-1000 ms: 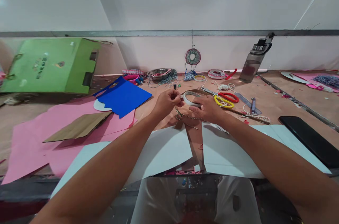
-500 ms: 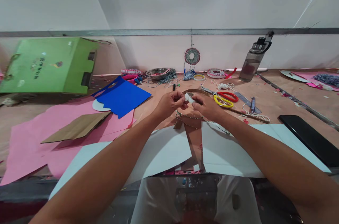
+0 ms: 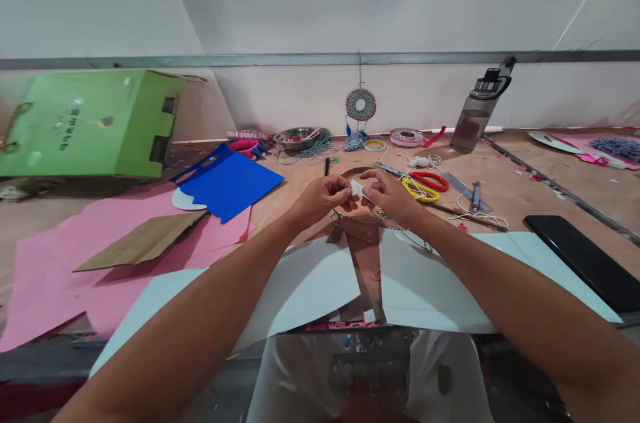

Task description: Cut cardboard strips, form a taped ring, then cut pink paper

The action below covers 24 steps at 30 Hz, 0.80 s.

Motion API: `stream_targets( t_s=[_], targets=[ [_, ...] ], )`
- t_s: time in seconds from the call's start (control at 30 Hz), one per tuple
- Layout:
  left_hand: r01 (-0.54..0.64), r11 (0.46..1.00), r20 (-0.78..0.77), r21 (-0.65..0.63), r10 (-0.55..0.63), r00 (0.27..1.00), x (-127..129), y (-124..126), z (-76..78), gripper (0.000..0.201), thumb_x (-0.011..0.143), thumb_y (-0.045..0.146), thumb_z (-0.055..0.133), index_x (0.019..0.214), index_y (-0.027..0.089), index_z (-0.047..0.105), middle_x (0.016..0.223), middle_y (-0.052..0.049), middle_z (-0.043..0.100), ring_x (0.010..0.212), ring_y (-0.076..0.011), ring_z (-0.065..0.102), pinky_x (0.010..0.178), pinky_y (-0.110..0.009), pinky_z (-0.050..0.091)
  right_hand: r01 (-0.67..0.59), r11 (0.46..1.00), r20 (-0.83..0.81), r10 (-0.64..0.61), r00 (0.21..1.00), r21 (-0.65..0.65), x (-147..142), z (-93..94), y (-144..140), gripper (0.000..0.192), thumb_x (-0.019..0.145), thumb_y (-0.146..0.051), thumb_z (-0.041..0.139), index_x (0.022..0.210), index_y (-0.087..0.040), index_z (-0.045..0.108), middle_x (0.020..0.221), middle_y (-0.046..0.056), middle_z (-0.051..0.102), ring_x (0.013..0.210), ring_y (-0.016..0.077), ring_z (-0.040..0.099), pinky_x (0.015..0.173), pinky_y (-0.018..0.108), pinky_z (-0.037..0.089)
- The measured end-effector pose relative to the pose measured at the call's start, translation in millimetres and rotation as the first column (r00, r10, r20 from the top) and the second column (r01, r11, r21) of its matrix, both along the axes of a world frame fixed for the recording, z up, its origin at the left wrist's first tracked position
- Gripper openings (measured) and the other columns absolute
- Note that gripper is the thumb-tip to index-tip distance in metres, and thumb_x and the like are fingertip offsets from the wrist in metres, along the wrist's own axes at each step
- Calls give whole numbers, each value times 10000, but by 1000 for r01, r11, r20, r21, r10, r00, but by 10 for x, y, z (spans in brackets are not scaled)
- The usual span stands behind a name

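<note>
Both hands meet over the middle of the brown-covered tabletop [image 3: 300, 173]; left hand [image 3: 323, 201] has thumb and fingers pinched on one end of a small white strip [image 3: 357, 188], maybe tape; right hand [image 3: 393, 197] pinches the other end, thumb against fingers; the strip sits between the two sets of fingertips, probably because it is too small and thin for a fuller grip, and two-ended hold likely stops it curling; exact finger contact partly hidden; twisted cord [image 3: 367, 220] lies just below the hands, close at hand; white sheets [image 3: 310, 286] lie flat under the forearms with a gap between them, seemingly pushed to the near edge to leave the middle for handwork; scissors [image 3: 431, 181] lie beyond the right hand, handles angled rightward, presumably for easy pickup; white string [image 3: 426, 161] sits loose beside them; water bottle [image 3: 473, 123] stands back near the wall, likely away from elbows; woven ring [image 3: 371, 105] hangs against the wall, maybe to avoid tangling
</note>
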<state>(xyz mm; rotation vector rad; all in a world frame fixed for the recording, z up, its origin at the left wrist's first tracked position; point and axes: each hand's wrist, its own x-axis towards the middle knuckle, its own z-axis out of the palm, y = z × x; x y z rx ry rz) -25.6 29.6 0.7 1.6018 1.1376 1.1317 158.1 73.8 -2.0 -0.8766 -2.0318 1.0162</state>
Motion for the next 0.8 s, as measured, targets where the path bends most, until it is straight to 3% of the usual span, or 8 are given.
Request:
stream_targets(
  t_s=[0.13, 0.27, 0.4, 0.53, 0.6, 0.67, 0.8],
  targets=[
    [89, 996, -4, -19, -89, 996, -8, -20, 19, 304, 776, 461, 669, 786, 165, 601, 717, -59, 700, 667, -159, 671, 638, -274, 526, -54, 998, 3, 53, 999, 34, 5, 20, 29, 383, 842, -207, 497, 1213, -195, 588, 672, -27, 600, 553, 103, 503, 541, 226, 394],
    [111, 993, -18, -36, -112, 994, -1, -48, 47, 334, 764, 490, 681, 780, 164, 606, 718, -57, 698, 672, -157, 663, 652, -274, 523, -73, 979, 77, 59, 995, 192, 12, 49, 45, 324, 829, -156, 469, 1058, -192, 695, 869, 20, 677, 658, 107, 528, 639, 250, 411],
    [159, 986, -16, -50, -160, 987, -5, -43, 34, 341, 793, 493, 663, 814, 154, 640, 782, -82, 707, 721, -168, 669, 685, -280, 525, -75, 975, 88, 58, 994, 210, 26, 43, 52, 299, 814, -139, 458, 964, -187, 713, 785, 4, 666, 666, 112, 542, 655, 249, 407],
    [162, 986, -8, -34, -162, 987, -79, 30, -32, 369, 853, 481, 586, 984, 145, 663, 907, -104, 706, 780, -181, 676, 717, -303, 529, 6, 986, 90, -21, 996, 166, 59, 27, 87, 292, 789, -144, 460, 926, -192, 713, 699, -16, 632, 612, 110, 515, 602, 240, 381],
    [103, 995, -90, 1, -103, 991, -154, 77, -47, 351, 868, 439, 557, 1036, 146, 655, 932, -103, 705, 814, -187, 672, 710, -298, 521, 55, 990, 87, -67, 994, 132, 82, 25, 120, 288, 779, -160, 477, 947, -192, 709, 683, -18, 627, 599, 111, 508, 582, 238, 374],
    [58, 997, -267, 58, -41, 963, -247, 113, -30, 298, 866, 361, 535, 1037, 156, 665, 976, -95, 707, 879, -192, 660, 727, -286, 507, 90, 991, 73, -98, 992, 103, 107, 25, 159, 287, 780, -180, 487, 971, -192, 700, 677, -18, 626, 586, 112, 503, 565, 236, 368],
    [130, 987, -664, 99, -32, 747, -399, 116, 62, 311, 789, 217, 512, 1038, 207, 700, 1069, -48, 705, 945, -189, 632, 767, -266, 478, 142, 987, 60, -146, 987, 73, 149, 25, 227, 267, 783, -194, 487, 963, -197, 685, 696, -16, 631, 591, 110, 523, 556, 229, 378]
  ],
)
